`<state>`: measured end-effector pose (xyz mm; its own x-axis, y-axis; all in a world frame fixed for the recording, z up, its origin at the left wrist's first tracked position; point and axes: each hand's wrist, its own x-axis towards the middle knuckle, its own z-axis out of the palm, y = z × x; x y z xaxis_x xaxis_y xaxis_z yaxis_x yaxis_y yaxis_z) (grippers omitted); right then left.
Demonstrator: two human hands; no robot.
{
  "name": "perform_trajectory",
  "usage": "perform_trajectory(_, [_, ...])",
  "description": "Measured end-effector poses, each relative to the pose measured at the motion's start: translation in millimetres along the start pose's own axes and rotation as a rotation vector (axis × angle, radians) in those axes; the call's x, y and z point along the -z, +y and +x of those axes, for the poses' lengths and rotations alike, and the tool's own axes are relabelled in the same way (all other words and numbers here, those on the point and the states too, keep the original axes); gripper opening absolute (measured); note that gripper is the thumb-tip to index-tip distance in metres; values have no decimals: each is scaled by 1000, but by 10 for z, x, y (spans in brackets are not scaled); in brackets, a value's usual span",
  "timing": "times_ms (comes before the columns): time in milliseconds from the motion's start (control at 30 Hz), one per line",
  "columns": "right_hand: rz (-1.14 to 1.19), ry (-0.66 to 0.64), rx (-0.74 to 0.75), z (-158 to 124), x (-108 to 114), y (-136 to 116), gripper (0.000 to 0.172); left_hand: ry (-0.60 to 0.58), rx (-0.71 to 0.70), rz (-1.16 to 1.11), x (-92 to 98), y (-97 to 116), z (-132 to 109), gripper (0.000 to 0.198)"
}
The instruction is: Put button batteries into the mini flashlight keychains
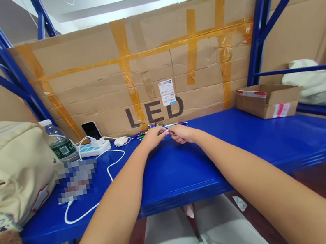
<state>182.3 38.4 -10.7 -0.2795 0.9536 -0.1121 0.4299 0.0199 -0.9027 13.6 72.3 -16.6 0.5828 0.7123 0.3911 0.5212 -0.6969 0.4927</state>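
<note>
Over the back part of the blue table (177, 169), my left hand (153, 137) and my right hand (182, 133) meet, fingertips almost touching. Both are closed in a pinch on a small slim pen (167, 130), mostly covered by the fingers; only a pale bit shows between them. Right behind the hands lies a loose heap of several pens (143, 133) in blue, green, white and dark colours, partly hidden by my left hand.
A cardboard sheet (92, 92) marked LED stands behind the table. Left are a cream bag (10, 164), a water bottle (62, 145), a power strip (95, 148), a phone (91, 130) and a white cable (109, 172). An open carton (267, 100) sits at the right.
</note>
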Motion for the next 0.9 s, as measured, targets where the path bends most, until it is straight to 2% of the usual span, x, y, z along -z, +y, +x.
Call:
perform_trajectory(133, [-85,72,71,25,-20,13,34,-63,30,-5,-3,-2,10,31])
perform_trajectory(300, [-169,124,106,26,-59,22,32,-39,78,40,20,19,41,35])
perform_trajectory(567, [-179,127,208,54,-121,2,36,-7,219,-19,44,131,12,31])
perform_trajectory(700, [-181,125,262,50,-114,-1,33,-54,306,-65,57,156,-25,29])
perform_trajectory(833, [-143,129,223,56,-100,7,30,-61,325,-88,51,146,-47,35])
perform_trajectory(900, [-102,130,163,62,-86,20,30,-42,243,-32,42,138,-53,34])
